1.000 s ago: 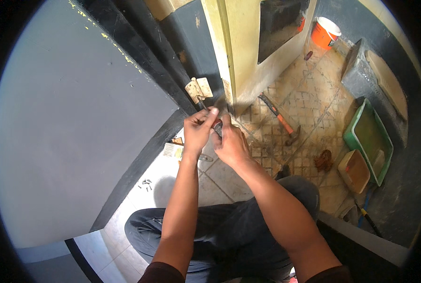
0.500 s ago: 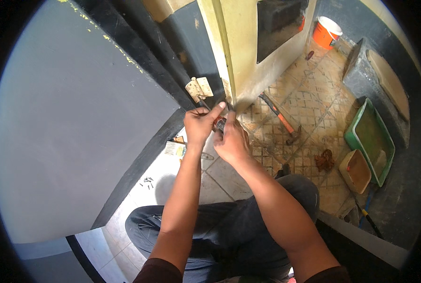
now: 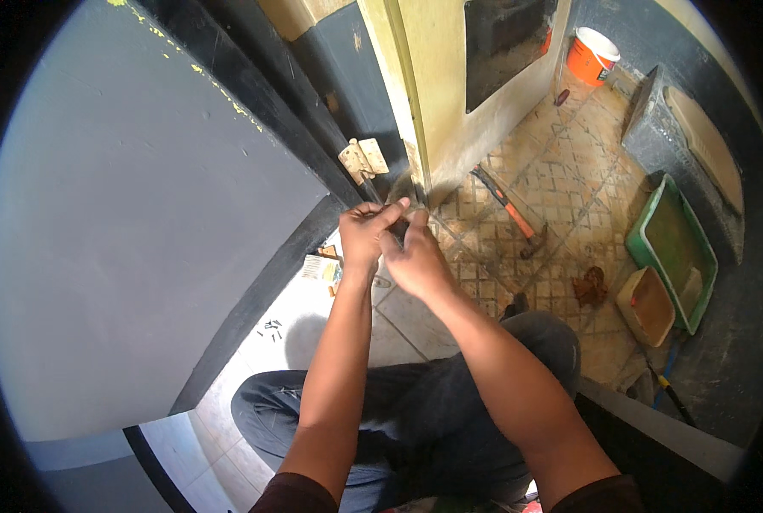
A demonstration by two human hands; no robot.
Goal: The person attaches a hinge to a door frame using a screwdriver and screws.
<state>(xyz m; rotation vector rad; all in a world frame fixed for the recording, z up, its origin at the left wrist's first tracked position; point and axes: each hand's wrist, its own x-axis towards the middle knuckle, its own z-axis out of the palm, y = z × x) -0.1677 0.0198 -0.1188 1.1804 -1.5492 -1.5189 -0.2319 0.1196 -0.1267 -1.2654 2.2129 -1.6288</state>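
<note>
My left hand (image 3: 366, 238) is closed, thumb and fingers pinched together low beside the door edge (image 3: 417, 167). What it pinches is too small to make out. Pressed close against it, my right hand (image 3: 419, 261) wraps a short dark handle (image 3: 398, 229), apparently a screwdriver; its tip is hidden. Just beyond my left fingers, a pale, paint-spotted hinge (image 3: 363, 159) sits at the dark door frame (image 3: 313, 141). A small torn box (image 3: 321, 268) lies on the floor by my left wrist, and several small dark screws (image 3: 270, 329) are scattered nearer me.
A hammer (image 3: 511, 210) with an orange and black handle lies on the tiles to the right. Farther right are a green tray (image 3: 646, 248), a tan tub (image 3: 646, 309) and a grey block (image 3: 651, 115). An orange bucket (image 3: 588, 61) stands at the back. My bent knees frame the near side.
Both hands have shifted slightly nearer and closer together. The red-and-black handle, plainer before, is now mostly covered by my fingers. The view has moved a little.
</note>
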